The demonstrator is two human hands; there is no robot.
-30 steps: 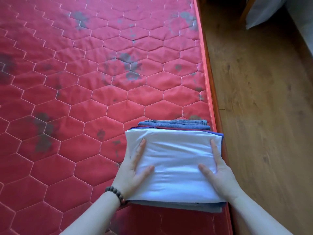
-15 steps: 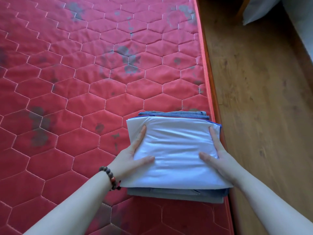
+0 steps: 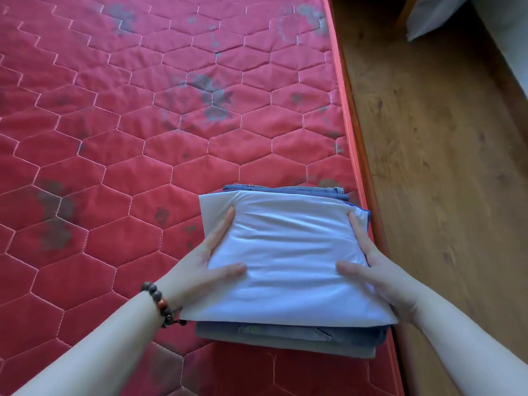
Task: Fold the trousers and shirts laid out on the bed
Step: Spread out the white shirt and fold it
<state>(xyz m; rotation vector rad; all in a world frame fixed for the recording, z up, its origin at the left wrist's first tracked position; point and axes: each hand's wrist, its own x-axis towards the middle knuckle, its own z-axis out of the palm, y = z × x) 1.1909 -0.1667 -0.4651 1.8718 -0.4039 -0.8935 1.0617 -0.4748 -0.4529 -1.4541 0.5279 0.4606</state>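
A person's left hand (image 3: 200,267) and right hand (image 3: 380,270) grip the two sides of a folded stack (image 3: 288,270) on the bed (image 3: 143,138), thumbs pressed on the white shirt (image 3: 288,252) on top, fingers curled under its edges; jeans (image 3: 285,337) lie beneath.

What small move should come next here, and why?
Probably lift the stack straight up. Both the left hand and right hand grip the sides of the folded pile, white shirt on top, denim beneath, and no unfolded garment shows on the mattress.
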